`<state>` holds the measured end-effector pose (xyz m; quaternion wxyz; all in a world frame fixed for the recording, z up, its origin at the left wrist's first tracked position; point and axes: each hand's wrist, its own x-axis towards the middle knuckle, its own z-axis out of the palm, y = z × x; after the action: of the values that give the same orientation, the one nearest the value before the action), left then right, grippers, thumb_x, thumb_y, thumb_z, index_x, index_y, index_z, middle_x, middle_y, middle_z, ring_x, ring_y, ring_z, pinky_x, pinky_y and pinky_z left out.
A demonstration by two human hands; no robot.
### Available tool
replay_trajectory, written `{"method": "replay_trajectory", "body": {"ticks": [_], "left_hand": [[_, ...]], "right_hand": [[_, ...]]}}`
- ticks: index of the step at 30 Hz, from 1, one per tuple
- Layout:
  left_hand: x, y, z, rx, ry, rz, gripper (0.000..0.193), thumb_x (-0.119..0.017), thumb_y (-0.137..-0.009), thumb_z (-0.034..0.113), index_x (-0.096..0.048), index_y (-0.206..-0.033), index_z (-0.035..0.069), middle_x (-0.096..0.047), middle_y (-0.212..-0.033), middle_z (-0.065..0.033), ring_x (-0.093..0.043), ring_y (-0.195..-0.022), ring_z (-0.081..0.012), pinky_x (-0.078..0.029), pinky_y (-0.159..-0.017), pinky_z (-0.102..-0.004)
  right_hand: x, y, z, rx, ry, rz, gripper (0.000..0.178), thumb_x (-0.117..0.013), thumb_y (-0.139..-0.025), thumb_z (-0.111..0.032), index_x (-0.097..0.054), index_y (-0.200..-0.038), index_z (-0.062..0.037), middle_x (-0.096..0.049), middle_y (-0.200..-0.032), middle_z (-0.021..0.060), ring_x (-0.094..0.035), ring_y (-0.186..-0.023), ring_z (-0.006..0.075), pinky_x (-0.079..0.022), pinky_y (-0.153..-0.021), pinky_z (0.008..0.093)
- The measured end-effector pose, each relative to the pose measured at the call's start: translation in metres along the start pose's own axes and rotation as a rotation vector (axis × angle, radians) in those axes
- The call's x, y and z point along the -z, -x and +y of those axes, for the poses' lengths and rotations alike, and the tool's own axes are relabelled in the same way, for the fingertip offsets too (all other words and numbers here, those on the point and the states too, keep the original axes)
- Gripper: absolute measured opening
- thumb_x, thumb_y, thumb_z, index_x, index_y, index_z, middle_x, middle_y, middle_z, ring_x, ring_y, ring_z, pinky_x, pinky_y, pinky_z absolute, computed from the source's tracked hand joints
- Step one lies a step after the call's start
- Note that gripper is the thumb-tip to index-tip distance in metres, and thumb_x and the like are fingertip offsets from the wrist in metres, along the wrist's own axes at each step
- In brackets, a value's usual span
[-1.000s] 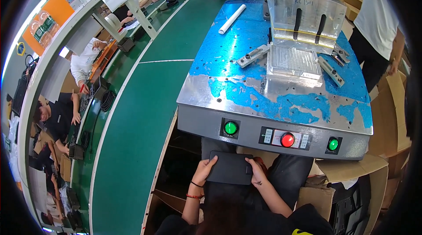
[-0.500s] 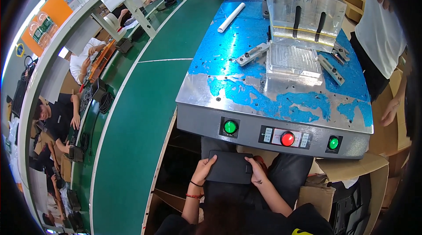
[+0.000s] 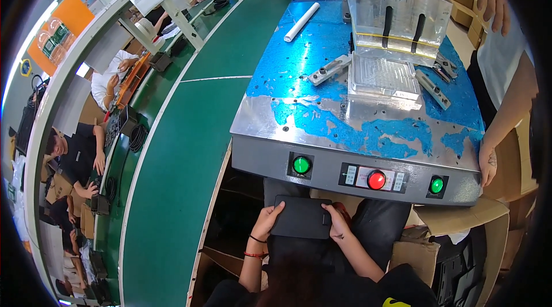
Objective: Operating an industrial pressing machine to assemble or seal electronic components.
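Note:
Above my lap I hold a flat black rectangular panel [image 3: 300, 219] with rounded corners and a small notch at its right side. My left hand [image 3: 265, 222] grips its left edge, thumb on top. At the right edge my right hand [image 3: 338, 222] pinches it, thumb on the upper face; the fingers beneath are hidden. Just beyond the panel is the grey front of a press machine, with a red button [image 3: 376, 180] between two green buttons [image 3: 301, 164]. On the machine's bed sits a clear block fixture [image 3: 384, 80] under a metal press head [image 3: 399, 19].
Metal clamps [image 3: 330, 70] flank the fixture, and a white paper roll [image 3: 302, 22] lies behind. A green conveyor [image 3: 172, 175] runs along the left, with people working across it. At right stands a co-worker, their hand [image 3: 488, 164] by the machine's corner. An open carton [image 3: 460, 218] holds black parts.
The co-worker at the right has leaned in, and one of their hands has come down beside the machine's right front corner. My hands and the panel have barely moved.

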<state>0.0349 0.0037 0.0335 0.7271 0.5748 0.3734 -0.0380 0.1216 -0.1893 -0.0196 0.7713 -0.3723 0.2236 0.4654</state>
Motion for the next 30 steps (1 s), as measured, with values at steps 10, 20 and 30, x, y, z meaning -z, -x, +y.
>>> {"method": "replay_trajectory", "body": {"ticks": [10, 20, 30], "left_hand": [[-0.002, 0.006, 0.001, 0.009, 0.022, -0.025, 0.034, -0.059, -0.087, 0.033, -0.064, -0.077, 0.001, -0.063, -0.074, -0.0017, -0.055, -0.064, -0.0052, -0.043, -0.059, -0.0178], [0.001, 0.001, 0.000, -0.005, 0.039, -0.031, 0.033, -0.059, -0.087, 0.031, -0.063, -0.074, 0.001, -0.062, -0.070, -0.0013, -0.054, -0.058, -0.0056, -0.042, -0.055, -0.0183], [0.006, 0.000, -0.003, 0.015, 0.055, -0.054, 0.035, -0.056, -0.089, 0.033, -0.063, -0.078, 0.001, -0.063, -0.072, -0.0013, -0.056, -0.061, -0.0062, -0.044, -0.056, -0.0188]], "right_hand": [[0.010, -0.006, 0.009, 0.029, 0.007, 0.030, 0.031, -0.060, -0.082, -0.025, -0.057, -0.103, -0.0023, -0.062, -0.097, 0.0084, -0.059, -0.088, 0.0221, -0.050, -0.080, 0.0371], [0.002, 0.000, 0.003, 0.024, 0.007, 0.024, 0.031, -0.061, -0.081, -0.026, -0.057, -0.102, -0.0036, -0.061, -0.095, 0.0073, -0.058, -0.085, 0.0213, -0.050, -0.075, 0.0356], [0.002, 0.002, 0.001, 0.048, 0.029, -0.012, 0.031, -0.061, -0.082, -0.029, -0.058, -0.100, -0.0054, -0.060, -0.093, 0.0058, -0.058, -0.081, 0.0188, -0.049, -0.071, 0.0321]]}}
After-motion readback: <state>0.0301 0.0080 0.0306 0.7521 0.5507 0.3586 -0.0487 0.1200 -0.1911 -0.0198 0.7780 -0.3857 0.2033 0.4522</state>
